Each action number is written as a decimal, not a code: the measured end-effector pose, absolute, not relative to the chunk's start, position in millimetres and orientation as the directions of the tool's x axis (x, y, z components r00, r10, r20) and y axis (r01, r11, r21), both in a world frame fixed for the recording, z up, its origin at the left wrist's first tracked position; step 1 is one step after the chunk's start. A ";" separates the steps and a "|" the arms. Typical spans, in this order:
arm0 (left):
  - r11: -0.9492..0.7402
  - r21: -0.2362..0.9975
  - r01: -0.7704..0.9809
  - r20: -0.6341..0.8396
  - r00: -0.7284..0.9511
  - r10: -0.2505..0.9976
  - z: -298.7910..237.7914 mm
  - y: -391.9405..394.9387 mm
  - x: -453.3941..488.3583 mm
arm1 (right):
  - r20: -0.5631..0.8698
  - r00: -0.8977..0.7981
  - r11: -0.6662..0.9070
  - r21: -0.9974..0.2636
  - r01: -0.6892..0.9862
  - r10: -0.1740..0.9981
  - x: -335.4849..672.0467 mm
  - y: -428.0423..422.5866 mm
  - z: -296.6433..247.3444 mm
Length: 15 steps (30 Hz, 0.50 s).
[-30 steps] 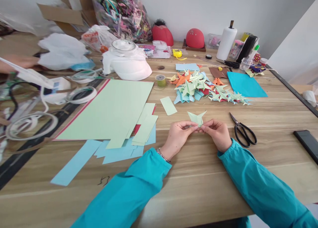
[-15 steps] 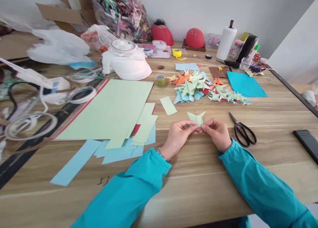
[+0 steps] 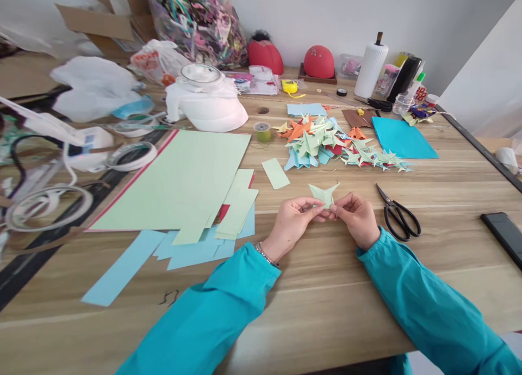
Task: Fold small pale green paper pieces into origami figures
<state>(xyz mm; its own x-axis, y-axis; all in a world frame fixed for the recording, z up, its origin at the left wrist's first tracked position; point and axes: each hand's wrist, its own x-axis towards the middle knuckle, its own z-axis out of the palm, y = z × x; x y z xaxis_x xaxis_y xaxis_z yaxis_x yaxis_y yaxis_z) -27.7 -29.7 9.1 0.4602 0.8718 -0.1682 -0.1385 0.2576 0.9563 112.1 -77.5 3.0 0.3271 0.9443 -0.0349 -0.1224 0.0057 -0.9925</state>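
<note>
Between my two hands is a pale green folded paper piece, its two pointed tips spread up and outward. My left hand pinches its lower left side with thumb and fingers. On the lower right, my right hand pinches it the same way; the fingertips hide its bottom edge. Beyond them lies a heap of folded paper cranes in green, orange, blue and red. A small green paper rectangle lies to the left of the heap. Black-handled scissors rest just right of my right hand.
Large green sheets and blue paper strips cover the table's left part. A thread spool, a white cap and a turquoise square lie farther back. A phone is at the right edge.
Both hands keep their pinch on the folded paper, which has shifted very slightly. The white plastic bag at the back left looks a little different in shape.
</note>
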 end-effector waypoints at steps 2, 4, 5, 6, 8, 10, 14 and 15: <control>0.266 0.954 -0.137 -0.172 0.476 0.862 8.8 -29.4 -28.3 | -0.037 0.334 0.004 -0.993 -0.121 0.942 113.0 -77.1 2.3; 0.278 0.949 -0.151 -0.169 0.502 0.848 8.0 -28.8 -29.3 | -0.036 0.339 0.005 -0.993 -0.119 0.940 114.0 -76.8 1.5; 0.286 0.944 -0.164 -0.165 0.515 0.841 7.7 -28.4 -30.0 | -0.034 0.341 0.008 -0.993 -0.121 0.939 114.4 -76.7 1.2; 0.292 0.940 -0.179 -0.160 0.524 0.837 7.5 -28.1 -30.6 | -0.033 0.343 0.010 -0.992 -0.124 0.939 114.9 -76.6 1.1; 0.284 0.939 -0.194 -0.147 0.521 0.841 7.9 -27.9 -31.5 | -0.036 0.342 0.012 -0.991 -0.135 0.939 115.5 -76.6 1.2; 0.261 0.950 -0.173 -0.142 0.504 0.852 9.2 -28.5 -31.9 | -0.047 0.339 0.005 -0.989 -0.149 0.940 115.7 -76.7 1.7; 0.212 0.972 -0.103 -0.135 0.494 0.859 11.4 -30.6 -31.0 | -0.063 0.323 -0.008 -0.986 -0.169 0.944 115.4 -77.4 3.0; 0.202 0.975 -0.096 -0.131 0.487 0.863 11.5 -30.9 -30.7 | -0.064 0.317 -0.009 -0.985 -0.170 0.946 115.3 -77.5 3.2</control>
